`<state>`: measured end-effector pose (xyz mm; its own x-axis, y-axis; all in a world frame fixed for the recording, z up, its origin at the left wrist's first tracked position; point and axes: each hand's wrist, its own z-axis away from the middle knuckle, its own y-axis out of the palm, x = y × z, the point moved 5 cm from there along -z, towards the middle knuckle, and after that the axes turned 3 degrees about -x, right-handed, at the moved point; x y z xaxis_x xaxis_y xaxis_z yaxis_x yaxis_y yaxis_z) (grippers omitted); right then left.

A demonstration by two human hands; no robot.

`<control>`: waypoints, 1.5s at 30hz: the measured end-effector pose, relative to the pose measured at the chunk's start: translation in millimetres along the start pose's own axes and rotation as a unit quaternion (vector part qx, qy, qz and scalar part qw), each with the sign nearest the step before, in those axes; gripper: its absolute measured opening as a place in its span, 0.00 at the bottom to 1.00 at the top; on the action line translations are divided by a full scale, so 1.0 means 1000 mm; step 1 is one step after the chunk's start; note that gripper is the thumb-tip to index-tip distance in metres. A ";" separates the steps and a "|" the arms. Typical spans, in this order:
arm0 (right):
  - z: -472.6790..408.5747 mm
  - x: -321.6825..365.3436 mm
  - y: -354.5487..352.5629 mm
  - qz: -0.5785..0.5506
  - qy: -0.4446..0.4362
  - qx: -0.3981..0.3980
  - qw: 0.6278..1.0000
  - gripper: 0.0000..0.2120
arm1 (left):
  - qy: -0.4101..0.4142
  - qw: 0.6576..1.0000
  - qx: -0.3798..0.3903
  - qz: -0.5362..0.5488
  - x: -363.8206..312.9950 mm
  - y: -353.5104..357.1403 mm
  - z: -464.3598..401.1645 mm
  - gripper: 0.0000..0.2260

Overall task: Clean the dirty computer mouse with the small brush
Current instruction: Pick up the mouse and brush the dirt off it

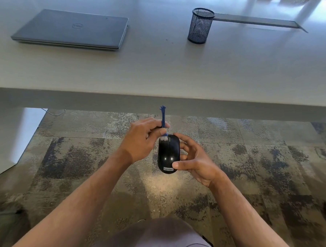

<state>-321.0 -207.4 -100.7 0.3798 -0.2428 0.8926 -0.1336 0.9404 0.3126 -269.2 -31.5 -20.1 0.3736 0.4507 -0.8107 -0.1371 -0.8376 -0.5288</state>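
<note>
L hand (140,138) pinches small blue-handled white-bristle brush (163,123), tip on far end of glossy black plastic mouse (167,154) gripped by R hand (193,162); mouse long axis runs toward body.

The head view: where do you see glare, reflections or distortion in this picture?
Head view: two small bright glints sit on the glossy black mouse; the table reflects window light at its far right; the wide-angle lens bends the table's near edge; the frame's corners look soft, while the closed laptop and the mesh cup are fairly sharp.
</note>
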 end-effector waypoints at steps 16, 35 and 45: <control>0.004 -0.001 0.003 0.000 0.000 0.014 1.000 0.45 | -0.071 0.996 -0.039 0.042 0.015 0.006 -0.005 0.08; -0.004 0.002 0.002 -0.013 0.003 0.006 1.000 0.44 | -0.030 0.994 0.081 0.063 -0.010 0.004 0.018 0.06; 0.000 0.002 0.001 -0.015 0.005 0.013 1.000 0.47 | -0.085 0.996 -0.033 0.021 0.018 -0.005 -0.002 0.07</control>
<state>-320.7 -207.3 -98.7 0.3936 -0.2684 0.8792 -0.1463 0.9260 0.3481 -260.4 -20.3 -31.5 0.2066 0.4553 -0.8660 -0.0859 -0.8733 -0.4796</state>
